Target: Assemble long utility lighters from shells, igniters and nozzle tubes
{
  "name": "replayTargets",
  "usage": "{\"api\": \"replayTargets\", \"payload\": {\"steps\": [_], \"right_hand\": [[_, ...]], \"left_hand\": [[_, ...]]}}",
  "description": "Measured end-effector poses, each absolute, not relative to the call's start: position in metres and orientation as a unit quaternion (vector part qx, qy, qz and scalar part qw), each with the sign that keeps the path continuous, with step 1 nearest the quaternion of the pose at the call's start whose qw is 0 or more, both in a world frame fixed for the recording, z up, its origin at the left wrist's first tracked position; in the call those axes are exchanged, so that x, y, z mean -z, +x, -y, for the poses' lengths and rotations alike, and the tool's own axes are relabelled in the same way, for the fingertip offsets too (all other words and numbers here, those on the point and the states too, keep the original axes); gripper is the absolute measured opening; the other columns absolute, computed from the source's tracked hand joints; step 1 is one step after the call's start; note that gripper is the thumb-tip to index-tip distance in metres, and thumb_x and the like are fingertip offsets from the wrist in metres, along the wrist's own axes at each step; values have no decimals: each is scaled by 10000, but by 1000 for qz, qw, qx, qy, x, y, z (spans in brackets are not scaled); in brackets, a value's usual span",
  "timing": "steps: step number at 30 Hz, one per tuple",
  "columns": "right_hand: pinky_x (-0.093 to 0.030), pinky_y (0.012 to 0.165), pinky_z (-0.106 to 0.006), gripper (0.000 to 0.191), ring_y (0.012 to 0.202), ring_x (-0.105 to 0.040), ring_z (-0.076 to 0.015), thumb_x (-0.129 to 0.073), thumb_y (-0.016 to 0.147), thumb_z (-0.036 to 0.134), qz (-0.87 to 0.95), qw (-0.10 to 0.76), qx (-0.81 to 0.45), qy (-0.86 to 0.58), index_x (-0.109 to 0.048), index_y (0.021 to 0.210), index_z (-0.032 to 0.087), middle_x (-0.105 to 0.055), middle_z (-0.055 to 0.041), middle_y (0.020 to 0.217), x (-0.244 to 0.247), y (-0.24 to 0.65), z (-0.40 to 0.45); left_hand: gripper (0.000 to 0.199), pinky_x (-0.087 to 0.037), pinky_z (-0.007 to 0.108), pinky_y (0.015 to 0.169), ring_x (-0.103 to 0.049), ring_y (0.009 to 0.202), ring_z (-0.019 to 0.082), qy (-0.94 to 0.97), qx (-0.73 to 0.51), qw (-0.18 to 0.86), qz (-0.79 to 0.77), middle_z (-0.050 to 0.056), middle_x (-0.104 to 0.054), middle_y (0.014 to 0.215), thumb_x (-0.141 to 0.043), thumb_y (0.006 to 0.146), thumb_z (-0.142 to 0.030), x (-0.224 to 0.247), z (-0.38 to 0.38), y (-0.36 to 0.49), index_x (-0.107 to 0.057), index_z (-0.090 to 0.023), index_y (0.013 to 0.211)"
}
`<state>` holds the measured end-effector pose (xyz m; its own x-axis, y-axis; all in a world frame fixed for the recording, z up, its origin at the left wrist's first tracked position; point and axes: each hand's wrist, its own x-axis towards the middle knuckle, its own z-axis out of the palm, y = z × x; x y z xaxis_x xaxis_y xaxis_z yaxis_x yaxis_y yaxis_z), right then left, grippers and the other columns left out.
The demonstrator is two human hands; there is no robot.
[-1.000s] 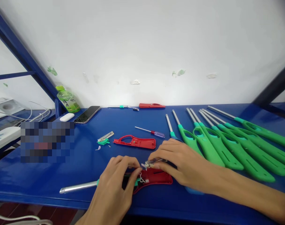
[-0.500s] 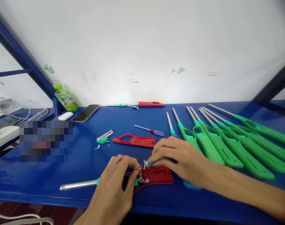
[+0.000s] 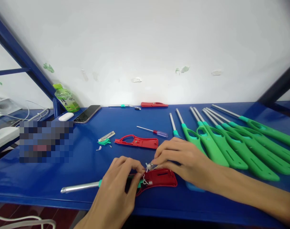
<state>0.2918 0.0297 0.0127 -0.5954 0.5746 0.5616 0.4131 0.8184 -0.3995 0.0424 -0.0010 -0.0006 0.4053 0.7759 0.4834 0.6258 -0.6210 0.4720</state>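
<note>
My left hand [image 3: 120, 183] is closed in a pinch at the upper end of a thin white tube [image 3: 144, 180], above an opened gas lighter. The lighter's red half shell [image 3: 164, 178] lies inner side up, its silver barrel [image 3: 81, 187] pointing left. Part of the shell is hidden beneath my left hand. Between the thumb and fingers of my right hand [image 3: 175, 156] is a clear lighter fuel tank with a white valve end [image 3: 149, 166], held just above the shell. The valve end is close to my left fingertips; I cannot tell whether tube and valve touch.
Behind my hands lie another red half shell [image 3: 140, 141], a screwdriver [image 3: 156, 132] and small loose parts [image 3: 105, 140]. Several green lighters [image 3: 231, 149] fan out at the right. A phone [image 3: 87, 114], white case [image 3: 66, 116] and bottle [image 3: 66, 99] are at the back left.
My hands hold almost the same pose. The valve end and my left fingertips have shifted very slightly; the whole view has tilted a little.
</note>
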Motion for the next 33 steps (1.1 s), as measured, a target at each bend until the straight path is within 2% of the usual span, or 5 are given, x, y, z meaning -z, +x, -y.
{"api": "replayTargets", "payload": {"steps": [4,11,21,26,33], "right_hand": [[-487,818,-312,170,887,-698,-157,-583,1074,193,887,350,-118,-277,-744,1031,221,-753,-34,1008,-12,293,-29],[-516,750,-270,172,842,-665,-154,-582,1054,139,887,353,-128,-267,-739,1026,204,-705,-48,970,-10,292,-28],[-464,670,-253,222,790,-608,-137,-525,1086,172,895,319,-144,-274,-736,1020,190,-660,-51,982,-12,295,-25],[-471,663,-238,224,782,-618,-125,-534,1062,112,895,312,-149,-282,-736,1036,207,-655,-40,989,-13,295,-26],[-494,689,-255,208,809,-626,-147,-527,1068,129,899,321,-106,-277,-720,1027,197,-667,-49,988,-17,297,-26]], "left_hand": [[176,-526,273,717,-645,807,142,834,-347,111,-416,-37,-672,935,-551,1014,-103,0,0,44,-528,-272,971],[203,-520,225,706,-643,810,118,838,-347,118,-405,-45,-666,915,-525,1016,-81,0,1,45,-507,-266,932],[227,-501,212,717,-613,847,118,849,-346,130,-377,-41,-674,921,-507,1033,-55,0,2,44,-478,-255,932],[232,-515,229,722,-616,851,133,850,-351,131,-369,-32,-681,911,-499,1036,-49,3,1,44,-477,-252,924],[198,-538,251,780,-636,889,151,853,-358,74,-373,-21,-732,987,-585,1031,-113,-1,1,47,-601,-262,1162]]}}
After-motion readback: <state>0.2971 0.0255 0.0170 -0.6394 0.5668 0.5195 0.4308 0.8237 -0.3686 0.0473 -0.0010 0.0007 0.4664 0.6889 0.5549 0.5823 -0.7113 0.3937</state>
